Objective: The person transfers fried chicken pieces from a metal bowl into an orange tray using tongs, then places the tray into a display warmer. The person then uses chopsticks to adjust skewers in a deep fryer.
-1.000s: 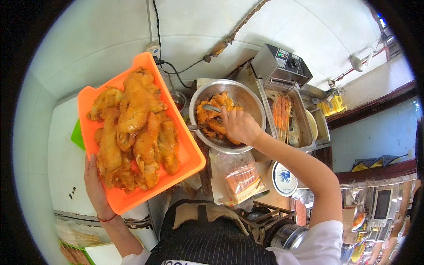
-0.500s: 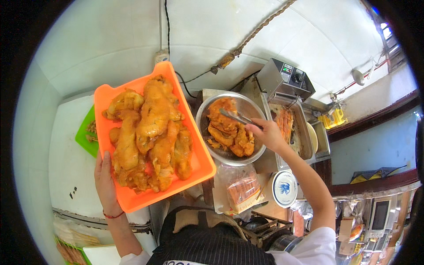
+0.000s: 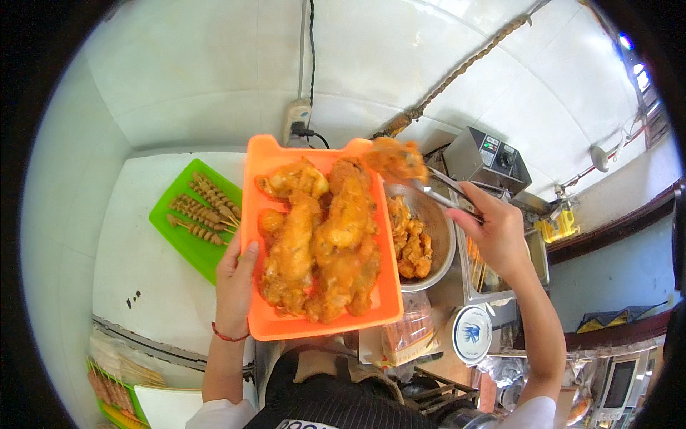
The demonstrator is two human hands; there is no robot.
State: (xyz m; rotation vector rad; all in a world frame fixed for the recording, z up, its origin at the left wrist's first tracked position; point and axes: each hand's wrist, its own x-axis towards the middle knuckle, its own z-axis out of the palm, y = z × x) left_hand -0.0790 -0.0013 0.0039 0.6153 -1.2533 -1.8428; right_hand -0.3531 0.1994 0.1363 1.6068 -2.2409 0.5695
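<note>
My left hand [image 3: 234, 286] is closed on the left edge of an orange plastic tray [image 3: 325, 330], held up in front of me. Several large, glossy, sauce-coated pieces of chicken [image 3: 318, 239] lie piled in it. Metal tongs [image 3: 451, 187] are gripped in my right hand [image 3: 494, 227]. Their tips hold a blurred, browned piece of chicken [image 3: 396, 159] in the air by the tray's far right corner. Behind the tray's right side, partly hidden, stands a metal bowl [image 3: 444, 247] with more chicken pieces [image 3: 414, 247] inside.
A green tray [image 3: 168, 207] with several spiral skewers [image 3: 201, 206] lies on the white surface at left. Right of the bowl stands an electric fryer [image 3: 493, 161]. Nearer me are a clear bag of packed food [image 3: 409, 332] and a round white container [image 3: 471, 334].
The tongs have risen out of the bowl with a piece of chicken and swung toward the tray. The orange tray has shifted right and levelled, uncovering the skewers on the green tray.
</note>
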